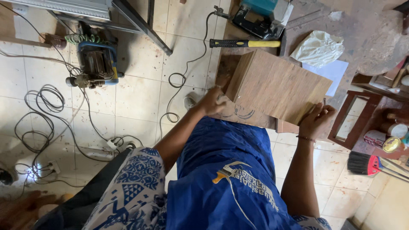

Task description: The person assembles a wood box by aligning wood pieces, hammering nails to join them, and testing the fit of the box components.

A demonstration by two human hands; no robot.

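Note:
A brown wooden box (279,87) with a plank-grained side stands tilted on the workbench (238,115) in the head view. My left hand (213,101) presses against its left lower edge. At the lower right corner of the box my right hand (316,119) is closed on it, with a bracelet on the wrist. Just beyond the box lies a hammer (245,43) with a yellow and black handle.
A power tool (260,17) sits at the bench's far end, beside a crumpled plastic bag (318,48) and white paper (330,70). A small compressor-like machine (94,61) and tangled cables (42,115) lie on the tiled floor at left. A wooden frame (353,119), tins and a brush (362,163) stand at right.

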